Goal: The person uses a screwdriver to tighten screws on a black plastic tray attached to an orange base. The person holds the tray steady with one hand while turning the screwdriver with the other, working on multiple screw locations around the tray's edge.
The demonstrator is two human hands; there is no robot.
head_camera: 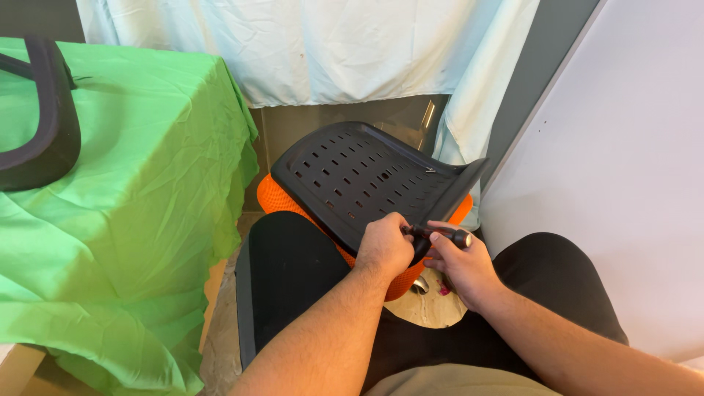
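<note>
Cloth comes first at the left: a crumpled bright green sheet [132,205] drapes a worktop, and on its far left edge rests a curved black plastic chair armrest [45,117], well apart from the hands. Behind, a pale white curtain [293,44] hangs across the back.

Toward the middle, a black perforated plastic seat shell [359,176] lies tilted over an orange mesh cushion [282,202], both propped against the person's black-clad lap [293,271] above the floor. The shell's near edge meets the hands.

The left hand [383,248] sits at that near edge, its fingers curled and pressed together around the left end of a short black cylindrical handle [438,235]. Just beside it, the right hand [463,265] closes on the handle's right part, thumb on top and fingers pinching from below; a rounded grey cap shows at the handle's tip. The handle lies roughly level, touching the shell's underside edge between the two hands.

As a judgement, the work goes best with the left hand bracing the shell against the thigh while the right keeps the handle square to its seat, so force runs straight and nothing slips.

At the right, a plain white wall panel [616,183] stands close to the person's knee.
</note>
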